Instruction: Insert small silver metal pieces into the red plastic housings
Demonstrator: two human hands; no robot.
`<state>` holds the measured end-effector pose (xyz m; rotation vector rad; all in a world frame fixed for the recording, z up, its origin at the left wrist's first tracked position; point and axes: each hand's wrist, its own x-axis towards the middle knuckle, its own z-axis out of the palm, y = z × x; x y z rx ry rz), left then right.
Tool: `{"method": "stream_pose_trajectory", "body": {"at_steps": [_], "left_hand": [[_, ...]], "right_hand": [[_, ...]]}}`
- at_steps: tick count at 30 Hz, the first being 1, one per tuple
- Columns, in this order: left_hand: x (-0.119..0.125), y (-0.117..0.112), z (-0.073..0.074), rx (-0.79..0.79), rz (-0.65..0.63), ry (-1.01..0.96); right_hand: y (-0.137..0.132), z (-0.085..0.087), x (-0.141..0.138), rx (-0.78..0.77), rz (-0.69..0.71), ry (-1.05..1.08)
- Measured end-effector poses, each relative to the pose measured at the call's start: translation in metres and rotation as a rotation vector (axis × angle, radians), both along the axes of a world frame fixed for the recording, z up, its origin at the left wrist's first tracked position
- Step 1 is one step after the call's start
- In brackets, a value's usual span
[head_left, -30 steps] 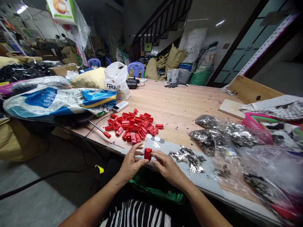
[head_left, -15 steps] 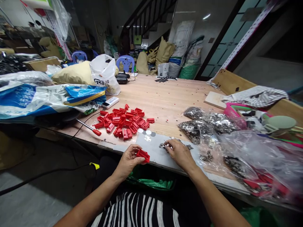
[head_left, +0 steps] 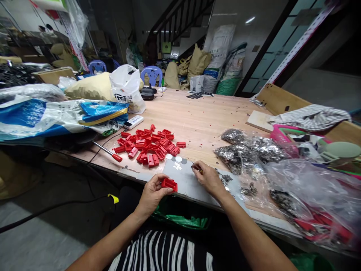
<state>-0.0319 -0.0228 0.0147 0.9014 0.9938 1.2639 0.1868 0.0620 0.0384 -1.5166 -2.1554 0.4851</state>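
Observation:
My left hand [head_left: 153,192] grips a red plastic housing [head_left: 169,184], a small open box shape, over the table's front edge. Thumb and fingers of my right hand [head_left: 209,180] are pinched together above the grey mat [head_left: 184,182], with a small dark metal piece [head_left: 194,166] showing at the tips. Its exact shape is too small to tell. Loose metal parts [head_left: 225,178] lie right of that hand, partly behind it. A little cluster of flat silver pieces [head_left: 177,166] sits on the mat near white and grey discs [head_left: 178,159]. Beyond my left hand spreads a pile of red housings [head_left: 152,145].
At right lie plastic bags of metal parts [head_left: 235,156] and a pink basket [head_left: 282,136]. A red-handled tool [head_left: 116,157], a white device [head_left: 133,122] and blue-white sacks [head_left: 56,116] are on the left. A green bag [head_left: 186,221] hangs below the edge.
My right hand has lifted from the loose metal parts and moved slightly toward the mat's middle, a small piece at its fingertips. The red housing in my left hand has turned slightly.

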Motion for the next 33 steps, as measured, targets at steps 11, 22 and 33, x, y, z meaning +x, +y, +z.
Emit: {"method": "stream_pose_trajectory", "body": {"at_steps": [11,22,33], "left_hand": [[0.009,0.0,-0.004,0.269,0.09,0.398],[0.014,-0.005,0.007,0.49,0.134,0.71],[0.017,-0.006,0.009,0.642,0.17,0.811]], "right_hand": [[-0.027,-0.011,-0.017,-0.41,0.022,0.707],[-0.057,0.0,-0.028,-0.028,0.092,0.365],[-0.064,0.0,-0.028,0.078,0.152,0.321]]}}
